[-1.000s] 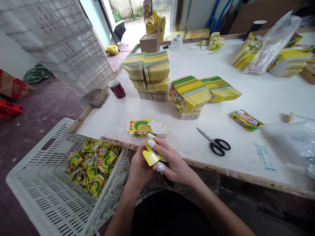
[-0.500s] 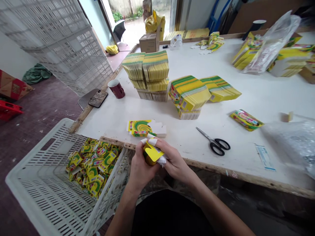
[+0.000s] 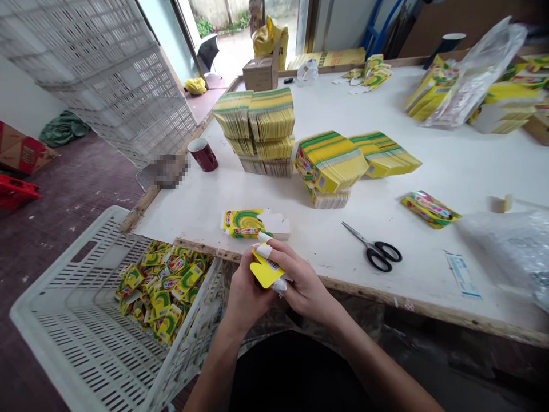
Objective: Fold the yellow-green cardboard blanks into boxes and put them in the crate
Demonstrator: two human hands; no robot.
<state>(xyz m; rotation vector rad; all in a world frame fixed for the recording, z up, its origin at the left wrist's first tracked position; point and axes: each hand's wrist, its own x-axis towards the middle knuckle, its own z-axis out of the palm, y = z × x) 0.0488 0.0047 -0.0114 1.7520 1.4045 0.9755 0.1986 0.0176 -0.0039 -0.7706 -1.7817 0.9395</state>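
Both hands meet at the table's front edge around a small yellow carton [image 3: 266, 272] with an end flap sticking out. My left hand [image 3: 245, 292] is closed on its left side, and the fingers' far ends are partly hidden. My right hand [image 3: 302, 283] grips it from the right, with white coverings on some fingertips. A bit of clear plastic [image 3: 279, 285] shows under the right fingers; what it wraps cannot be made out. Just beyond the hands lies a small stack of flat yellow-green cartons [image 3: 245, 222].
Black-handled scissors [image 3: 377, 254] lie to the right, near a filled carton [image 3: 431, 209]. Carton stacks [image 3: 272, 117] and a dark red mug [image 3: 203, 155] stand farther back. At lower left, a white plastic crate [image 3: 55, 320] holds many small boxes.
The yellow carton has turned slightly in my hands, its flap now tilted lower and to the left. My right fingers have closed further over it.
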